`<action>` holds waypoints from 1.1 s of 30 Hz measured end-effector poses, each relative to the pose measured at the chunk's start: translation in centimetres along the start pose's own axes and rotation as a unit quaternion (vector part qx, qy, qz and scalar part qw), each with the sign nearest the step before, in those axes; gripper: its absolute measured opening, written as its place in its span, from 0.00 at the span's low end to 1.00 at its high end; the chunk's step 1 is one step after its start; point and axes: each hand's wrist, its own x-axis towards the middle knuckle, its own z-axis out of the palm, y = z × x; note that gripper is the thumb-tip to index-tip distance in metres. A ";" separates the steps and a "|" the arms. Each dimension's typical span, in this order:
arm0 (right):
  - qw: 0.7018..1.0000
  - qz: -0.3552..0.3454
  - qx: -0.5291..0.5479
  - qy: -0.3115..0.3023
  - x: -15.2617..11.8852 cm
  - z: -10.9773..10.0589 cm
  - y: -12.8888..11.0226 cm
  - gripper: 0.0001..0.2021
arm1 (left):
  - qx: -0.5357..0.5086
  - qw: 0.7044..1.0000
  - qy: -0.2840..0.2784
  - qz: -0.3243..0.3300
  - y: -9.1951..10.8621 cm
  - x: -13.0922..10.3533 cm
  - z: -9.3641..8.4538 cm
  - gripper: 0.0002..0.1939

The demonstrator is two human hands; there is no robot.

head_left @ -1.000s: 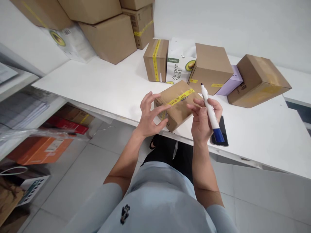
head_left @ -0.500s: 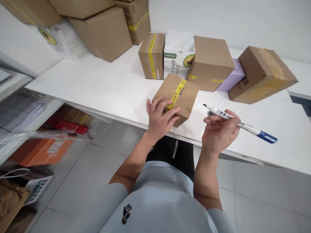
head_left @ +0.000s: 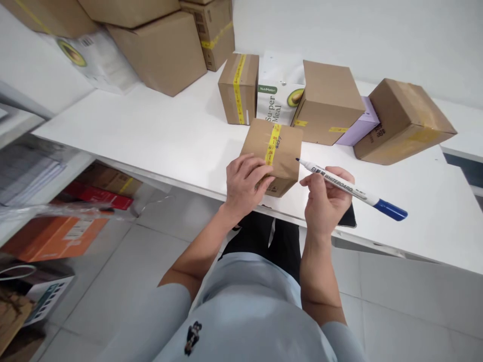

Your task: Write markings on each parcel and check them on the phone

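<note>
A small cardboard box [head_left: 289, 143] with yellow printed tape and a little blue handwriting beside the tape lies on the white table. My left hand [head_left: 247, 181] grips its near left corner, fingers curled over the top edge and the near face partly covered. In my right hand [head_left: 326, 198] is a white whiteboard marker [head_left: 347, 185], pinched between thumb and fingers. Its blue cap sits on the back end, and the bare dark tip points at the box's right side, close to the top edge. Whether tip and box touch, I cannot tell.
Behind the box stand a taped carton [head_left: 239, 90], a white NutriMotion package [head_left: 281, 98], a larger carton [head_left: 330, 100], a lilac box [head_left: 358, 123] and a tilted carton [head_left: 405, 120]. More cartons [head_left: 162, 55] are stacked at back left. A dark flat object [head_left: 349, 217] lies beside my right wrist.
The marker and my right hand have moved left, up to the box. The box has turned slightly under my left hand. The dark flat object shows more beside my wrist.
</note>
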 end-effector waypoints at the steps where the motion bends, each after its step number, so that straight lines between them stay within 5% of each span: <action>1: 0.998 -0.042 -0.037 -0.014 -0.1 0.0 0.2 0.10 | 0.011 1.000 0.010 0.000 0.3 -0.1 0.0 0.04; 5: 0.959 -0.155 -0.221 -0.086 -0.6 0.1 0.7 0.07 | 0.053 0.998 0.039 0.020 1.3 -0.3 0.1 0.03; 10: 0.942 -0.103 -0.304 -0.102 -1.0 0.5 0.9 0.11 | 0.068 0.998 0.007 0.013 1.6 -0.6 0.3 0.07; 16: 0.925 -0.143 -0.326 -0.129 -0.3 0.2 1.5 0.12 | 0.066 0.998 -0.019 -0.006 1.6 -0.5 0.4 0.05; 23: 0.967 -0.089 -0.198 -0.136 0.2 0.1 1.3 0.11 | 0.086 0.996 0.006 0.008 2.3 -0.2 0.5 0.08; 28: 0.995 -0.021 -0.092 -0.023 1.5 0.3 0.2 0.15 | 0.082 0.997 0.008 -0.005 2.5 -0.3 0.8 0.09; 33: 0.995 0.052 -0.056 -0.068 2.7 0.5 -0.4 0.13 | 0.051 0.998 0.032 -0.002 2.0 -0.8 1.1 0.10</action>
